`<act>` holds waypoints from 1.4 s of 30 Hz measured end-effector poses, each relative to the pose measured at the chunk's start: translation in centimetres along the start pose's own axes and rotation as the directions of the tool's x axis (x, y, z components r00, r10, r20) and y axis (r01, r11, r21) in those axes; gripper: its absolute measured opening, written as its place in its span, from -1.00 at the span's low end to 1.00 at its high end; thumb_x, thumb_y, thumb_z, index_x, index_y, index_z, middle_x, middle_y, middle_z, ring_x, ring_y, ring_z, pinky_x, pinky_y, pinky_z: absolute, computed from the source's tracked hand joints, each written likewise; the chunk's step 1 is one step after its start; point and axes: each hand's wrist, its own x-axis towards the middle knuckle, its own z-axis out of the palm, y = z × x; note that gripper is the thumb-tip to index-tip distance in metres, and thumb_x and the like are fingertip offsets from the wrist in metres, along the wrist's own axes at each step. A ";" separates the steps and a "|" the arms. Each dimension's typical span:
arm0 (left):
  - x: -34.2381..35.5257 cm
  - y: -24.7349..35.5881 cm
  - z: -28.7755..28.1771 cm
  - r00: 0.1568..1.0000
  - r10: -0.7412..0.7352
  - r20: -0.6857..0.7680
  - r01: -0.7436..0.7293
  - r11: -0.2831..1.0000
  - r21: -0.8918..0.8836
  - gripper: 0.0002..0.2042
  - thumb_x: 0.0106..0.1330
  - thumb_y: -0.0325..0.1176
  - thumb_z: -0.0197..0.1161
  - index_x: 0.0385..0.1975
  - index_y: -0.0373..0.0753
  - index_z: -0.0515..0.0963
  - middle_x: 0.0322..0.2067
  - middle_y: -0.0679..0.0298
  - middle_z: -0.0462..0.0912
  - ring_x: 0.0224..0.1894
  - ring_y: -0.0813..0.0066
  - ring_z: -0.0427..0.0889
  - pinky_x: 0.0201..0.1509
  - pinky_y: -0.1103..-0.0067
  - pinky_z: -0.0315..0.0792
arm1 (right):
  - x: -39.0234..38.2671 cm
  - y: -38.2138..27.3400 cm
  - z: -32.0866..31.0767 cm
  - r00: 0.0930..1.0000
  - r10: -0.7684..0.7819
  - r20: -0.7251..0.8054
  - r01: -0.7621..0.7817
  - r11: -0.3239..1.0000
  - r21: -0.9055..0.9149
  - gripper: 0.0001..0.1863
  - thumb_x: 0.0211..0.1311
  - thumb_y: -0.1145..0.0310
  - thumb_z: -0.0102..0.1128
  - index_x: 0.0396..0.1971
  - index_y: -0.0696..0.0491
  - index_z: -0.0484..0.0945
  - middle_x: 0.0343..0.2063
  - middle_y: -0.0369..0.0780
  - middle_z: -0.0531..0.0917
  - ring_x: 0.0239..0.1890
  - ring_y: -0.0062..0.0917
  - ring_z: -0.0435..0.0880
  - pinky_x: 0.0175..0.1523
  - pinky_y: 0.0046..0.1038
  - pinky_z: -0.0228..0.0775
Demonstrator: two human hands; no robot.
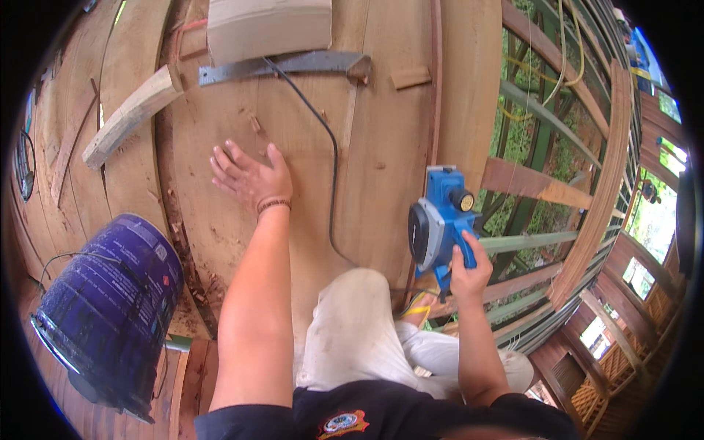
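The planer (pixel 440 220) was blue with grey and black parts, the bucket (pixel 110 286) purple with pale lettering, the planks (pixel 389 139) tan, the cord (pixel 334 158) dark grey, the trousers (pixel 350 326) off-white, and the shirt (pixel 418 414) black with a red-edged emblem (pixel 343 424).

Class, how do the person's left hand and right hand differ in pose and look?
The left hand is spread open over the planks; the right hand grips the blue electric planer by its handle. The left hand has a bracelet at its wrist; the right hand shows none. Both hands are ungloved.
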 end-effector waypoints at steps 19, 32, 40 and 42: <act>-0.1 -0.1 -0.6 0.999 0.005 0.045 -0.007 0.999 0.040 -0.16 0.34 0.14 0.18 0.51 -0.16 0.06 0.51 0.10 0.01 0.58 0.00 -0.07 0.58 -0.09 -0.09 | 45.5 -23.4 4.1 0.932 -0.324 -0.166 0.334 0.942 0.035 -0.65 0.17 0.49 0.27 0.00 0.11 0.65 -0.54 -0.22 0.67 -0.62 -0.52 0.61 -0.52 -0.40 0.49; 0.0 0.1 -0.5 1.000 0.007 0.025 -0.008 0.999 0.040 -0.17 0.35 0.16 0.17 0.49 -0.19 0.09 0.50 0.09 0.02 0.58 0.02 -0.08 0.59 -0.07 -0.13 | 33.1 -11.9 4.8 0.981 -0.173 -0.087 0.188 0.957 0.220 -0.83 0.20 0.38 0.34 -0.42 0.18 0.59 -0.61 -0.26 0.66 -0.62 -0.55 0.62 -0.47 -0.45 0.45; 0.0 -0.1 -0.2 1.000 0.012 0.003 -0.012 0.999 0.030 -0.17 0.34 0.16 0.17 0.48 -0.20 0.10 0.50 0.08 0.03 0.58 0.00 -0.08 0.59 -0.07 -0.13 | 1.7 0.0 3.5 0.969 0.227 -0.097 -0.181 0.919 0.349 -0.66 0.31 0.50 0.32 0.03 0.16 0.47 -0.39 -0.25 0.65 -0.53 -0.61 0.61 -0.41 -0.49 0.48; -0.1 -0.1 -0.1 1.000 0.013 0.001 -0.013 0.999 0.034 -0.16 0.32 0.15 0.19 0.49 -0.20 0.09 0.50 0.07 0.03 0.58 0.00 -0.08 0.59 -0.06 -0.13 | 0.5 1.1 3.8 0.978 0.164 -0.131 -0.127 0.959 0.255 -0.67 0.30 0.50 0.32 0.01 0.17 0.47 -0.35 -0.23 0.66 -0.53 -0.58 0.63 -0.40 -0.48 0.48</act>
